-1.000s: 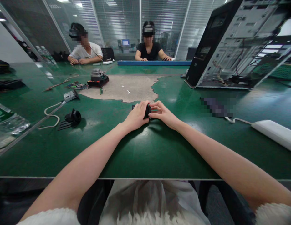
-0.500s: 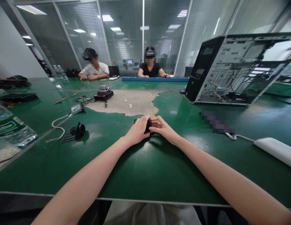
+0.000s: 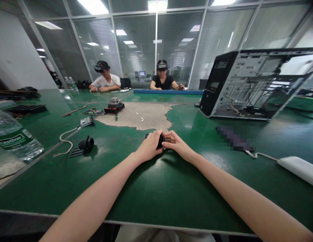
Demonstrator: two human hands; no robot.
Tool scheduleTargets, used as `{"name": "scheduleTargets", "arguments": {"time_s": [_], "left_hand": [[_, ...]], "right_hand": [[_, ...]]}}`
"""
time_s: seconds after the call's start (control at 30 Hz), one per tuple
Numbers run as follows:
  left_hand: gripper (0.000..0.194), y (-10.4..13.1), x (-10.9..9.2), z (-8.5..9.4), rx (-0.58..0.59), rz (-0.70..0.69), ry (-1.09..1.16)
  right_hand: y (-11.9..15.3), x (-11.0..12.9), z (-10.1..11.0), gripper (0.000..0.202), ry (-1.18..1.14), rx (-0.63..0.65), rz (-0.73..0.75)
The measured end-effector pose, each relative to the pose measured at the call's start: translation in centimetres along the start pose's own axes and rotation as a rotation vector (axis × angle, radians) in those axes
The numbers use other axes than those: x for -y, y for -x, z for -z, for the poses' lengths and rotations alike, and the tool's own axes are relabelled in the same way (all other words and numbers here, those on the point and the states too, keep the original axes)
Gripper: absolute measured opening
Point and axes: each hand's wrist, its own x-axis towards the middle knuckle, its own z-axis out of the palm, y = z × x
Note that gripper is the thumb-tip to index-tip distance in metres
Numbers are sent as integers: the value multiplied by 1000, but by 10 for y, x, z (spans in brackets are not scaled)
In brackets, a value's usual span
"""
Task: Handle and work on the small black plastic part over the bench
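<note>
A small black part [image 3: 161,140] is between my two hands, a little above the green table. My left hand [image 3: 149,147] wraps over it from the left and hides most of it, so its exact kind cannot be made out. From the right, my right hand [image 3: 178,146] pinches the part's right-hand end with thumb and fingertips. To the left on the table lies a black plastic piece with a round body and several prongs [image 3: 86,144], apart from both hands.
An open computer case [image 3: 212,84] stands at right, with a white power strip [image 3: 298,168] nearer. At left are a water bottle [image 3: 17,139], a metal piece with a pale cable [image 3: 86,121] and a black-and-red device [image 3: 114,106]. Two people sit across the table.
My view has tilted upward, so everything sits lower in the picture. Both hands keep their hold on the black part. The hand of the person in black across the table has risen slightly.
</note>
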Motion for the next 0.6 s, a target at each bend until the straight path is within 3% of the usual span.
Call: {"name": "scheduleTargets", "arguments": {"time_s": [0.1, 0.27, 0.47, 0.6], "left_hand": [[58, 0, 0, 0, 1, -5, 9], [58, -1, 1, -1, -9, 0, 16], [59, 0, -1, 0, -1, 8, 14], [58, 0, -1, 1, -5, 2, 22]], "right_hand": [[-1, 0, -1, 22, -17, -31, -16], [-4, -4, -1, 27, 2, -72, -71], [-1, 1, -1, 33, -9, -1, -37], [0, 3, -4, 24, -40, -33, -47]]}}
